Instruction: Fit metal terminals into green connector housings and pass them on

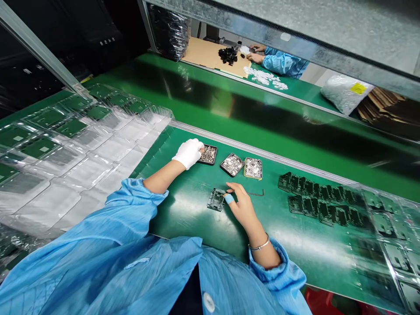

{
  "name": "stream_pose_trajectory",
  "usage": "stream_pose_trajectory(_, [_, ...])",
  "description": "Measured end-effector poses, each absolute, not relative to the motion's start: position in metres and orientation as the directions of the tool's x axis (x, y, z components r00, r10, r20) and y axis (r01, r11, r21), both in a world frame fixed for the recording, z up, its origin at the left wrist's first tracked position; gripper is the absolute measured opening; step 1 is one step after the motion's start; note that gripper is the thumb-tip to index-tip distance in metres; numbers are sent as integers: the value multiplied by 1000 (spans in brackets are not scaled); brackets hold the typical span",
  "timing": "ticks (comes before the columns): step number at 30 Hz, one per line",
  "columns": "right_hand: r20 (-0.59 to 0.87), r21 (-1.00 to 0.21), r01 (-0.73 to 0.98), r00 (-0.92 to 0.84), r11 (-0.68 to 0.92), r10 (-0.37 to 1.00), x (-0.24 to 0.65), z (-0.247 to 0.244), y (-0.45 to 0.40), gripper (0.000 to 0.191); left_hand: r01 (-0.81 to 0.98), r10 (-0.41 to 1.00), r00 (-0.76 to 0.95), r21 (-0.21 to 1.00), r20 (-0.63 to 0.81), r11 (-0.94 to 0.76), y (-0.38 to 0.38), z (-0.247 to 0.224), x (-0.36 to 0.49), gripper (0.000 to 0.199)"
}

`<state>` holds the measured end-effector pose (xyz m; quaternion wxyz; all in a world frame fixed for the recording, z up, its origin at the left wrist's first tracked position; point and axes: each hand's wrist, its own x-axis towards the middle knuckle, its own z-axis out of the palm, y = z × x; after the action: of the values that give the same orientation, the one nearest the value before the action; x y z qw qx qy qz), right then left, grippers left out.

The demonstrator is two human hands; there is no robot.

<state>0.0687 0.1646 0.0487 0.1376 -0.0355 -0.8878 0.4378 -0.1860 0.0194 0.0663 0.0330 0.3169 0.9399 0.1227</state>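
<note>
My left hand (188, 153), in a white glove with bare fingertips, reaches into a small dark tray (210, 155) of tiny metal parts. Its fingers are drawn together at the tray's left side, and what they pinch is hidden. A green circuit board (215, 200) lies flat on the bench in front of me. At its right edge is my right hand (241, 202), with a light-blue cover on the thumb. Thumb and forefinger curl toward each other there; anything between them is too small to make out. Just behind this hand lies a thin dark L-shaped rod (257, 193).
Two more trays of metal parts, one dark (232, 164) and one pale (253, 168), stand behind the board. Rows of circuit boards (315, 190) line the right side. Clear plastic trays (108, 153) cover the left. Across the divider, a co-worker's hands (256, 57) handle parts.
</note>
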Motion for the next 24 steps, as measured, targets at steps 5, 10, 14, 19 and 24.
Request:
stream_pose_trajectory(5, [220, -785, -68, -960, 615, 174, 68, 50, 164, 34, 573, 599, -801, 307, 12, 760, 18, 67, -186, 19])
stream_pose_trajectory(10, [212, -787, -53, -959, 615, 188, 68, 51, 164, 34, 504, 555, -831, 483, 44, 716, 21, 69, -184, 13])
stream_pose_trajectory(14, [206, -787, -52, -961, 615, 182, 68, 51, 164, 34, 404, 525, -849, 711, 58, 576, 18, 74, -184, 12])
stream_pose_trajectory(19, [218, -784, -55, -957, 618, 191, 68, 50, 165, 33, 164, 548, -837, 944, -21, 287, 13, 79, -173, 24])
stream_pose_trajectory(24, [284, -776, -83, -931, 625, 229, 67, 60, 162, 31, -18, 612, -789, 998, -54, 64, 7, 89, -139, 41])
